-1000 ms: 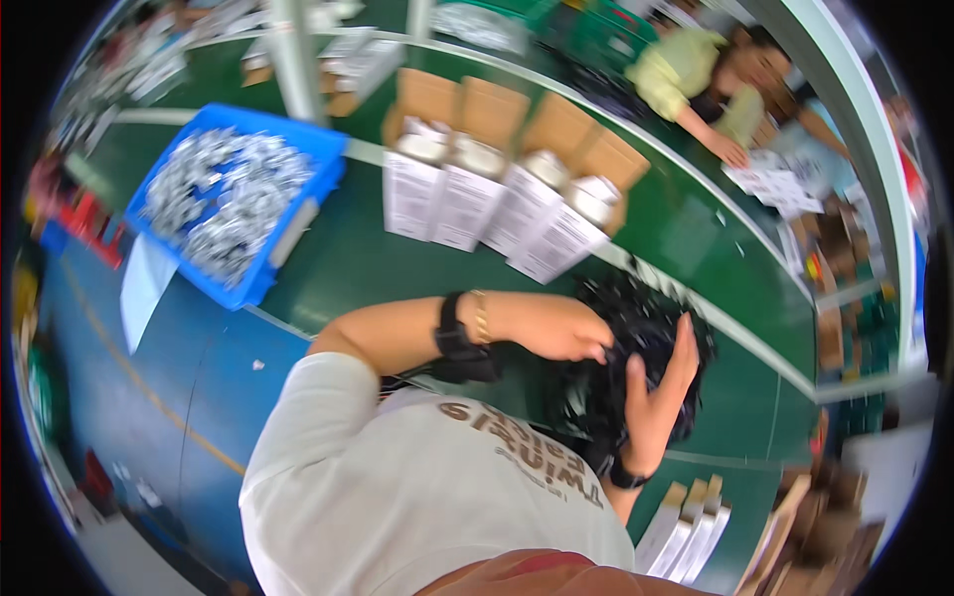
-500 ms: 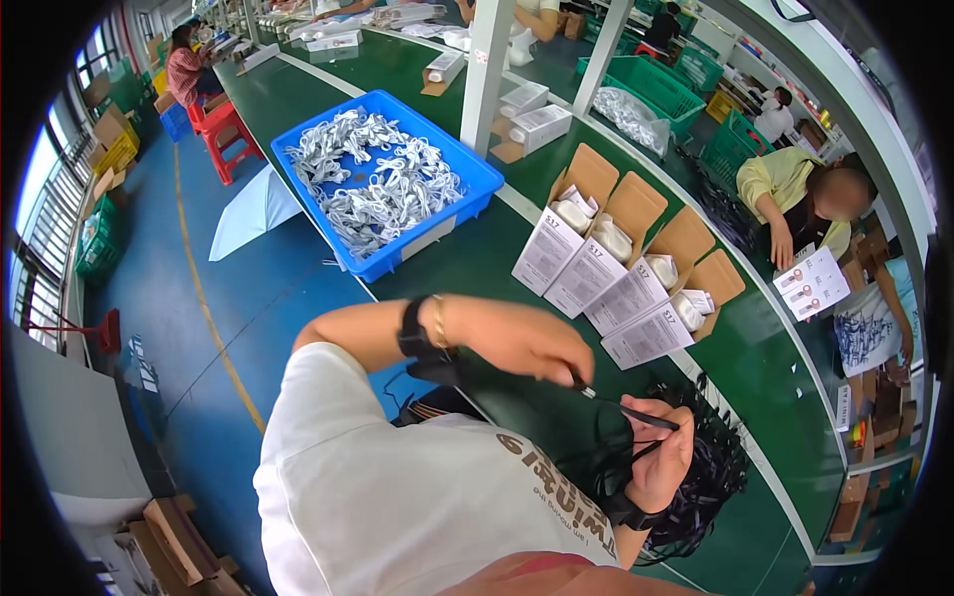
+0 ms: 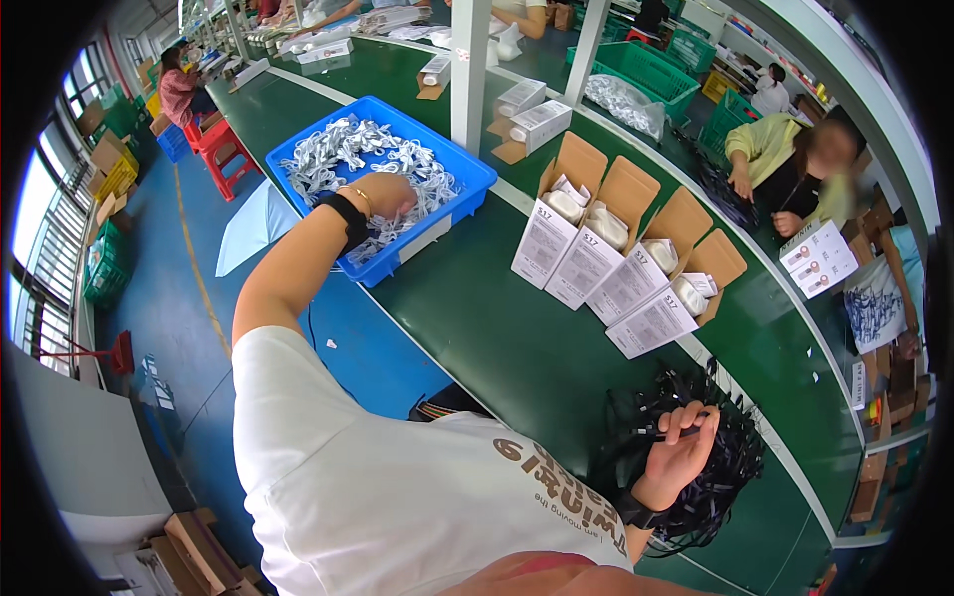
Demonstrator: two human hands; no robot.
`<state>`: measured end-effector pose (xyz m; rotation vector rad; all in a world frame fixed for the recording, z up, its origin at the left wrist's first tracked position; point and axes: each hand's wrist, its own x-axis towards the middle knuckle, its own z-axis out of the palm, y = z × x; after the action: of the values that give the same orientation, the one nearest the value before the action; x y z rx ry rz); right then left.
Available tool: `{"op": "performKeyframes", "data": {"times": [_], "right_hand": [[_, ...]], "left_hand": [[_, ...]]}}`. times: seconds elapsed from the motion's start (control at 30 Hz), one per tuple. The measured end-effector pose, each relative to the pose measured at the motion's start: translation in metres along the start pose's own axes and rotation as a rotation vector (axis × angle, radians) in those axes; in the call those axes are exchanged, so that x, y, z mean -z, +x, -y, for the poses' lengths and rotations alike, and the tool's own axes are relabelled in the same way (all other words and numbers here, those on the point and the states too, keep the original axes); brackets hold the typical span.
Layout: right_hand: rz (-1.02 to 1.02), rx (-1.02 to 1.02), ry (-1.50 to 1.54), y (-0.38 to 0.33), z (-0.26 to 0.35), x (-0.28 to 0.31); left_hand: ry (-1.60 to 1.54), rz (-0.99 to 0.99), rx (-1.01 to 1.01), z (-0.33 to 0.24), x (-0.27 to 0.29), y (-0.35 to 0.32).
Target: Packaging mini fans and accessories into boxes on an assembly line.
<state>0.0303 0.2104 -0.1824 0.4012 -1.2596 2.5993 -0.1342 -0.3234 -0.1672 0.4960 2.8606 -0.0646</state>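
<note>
My left hand (image 3: 386, 193) reaches down into a blue plastic tray (image 3: 452, 212), over bundled white cables (image 3: 343, 147). Its fingers are hidden or blurred among the cables, so I cannot see whether they hold one. At the lower right, my right hand (image 3: 680, 455) has its fingers curled around a black strap, which shows only in part. Beneath and behind that hand lies a tangled heap of black straps (image 3: 730, 477) on the green table (image 3: 477, 338).
Open cartons (image 3: 651, 331) with white items inside stand in a slanted row right of the tray. A white post (image 3: 469, 84) rises behind the tray. A co-worker (image 3: 785, 164) sits across the table near a white printed box (image 3: 818, 258). A red stool (image 3: 221, 154) stands at left.
My left hand has moved from beside my right hand, away and leftward into the blue tray. My right hand stays over the black heap, fingers still curled.
</note>
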Motion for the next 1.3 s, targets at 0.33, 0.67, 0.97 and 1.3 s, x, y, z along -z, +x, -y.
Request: {"op": "performKeyframes", "data": {"times": [0.33, 0.67, 0.97, 1.3], "right_hand": [[-0.261, -0.064, -0.113, -0.005, -0.004, -0.009], [-0.03, -0.262, -0.251, -0.013, -0.008, -0.006], [-0.084, -0.127, -0.526, 0.013, 0.011, -0.047], [0.008, 0.271, -0.936, -0.005, 0.003, -0.031]], "left_hand": [[0.477, -0.206, 0.116, -0.021, -0.017, 0.002], [-1.043, -0.671, -0.112, -0.126, 0.059, -0.03], [-1.225, -0.03, -0.816, -0.329, 0.06, -0.008], [-1.521, 0.002, -0.844, -0.365, 0.022, 0.038]]}}
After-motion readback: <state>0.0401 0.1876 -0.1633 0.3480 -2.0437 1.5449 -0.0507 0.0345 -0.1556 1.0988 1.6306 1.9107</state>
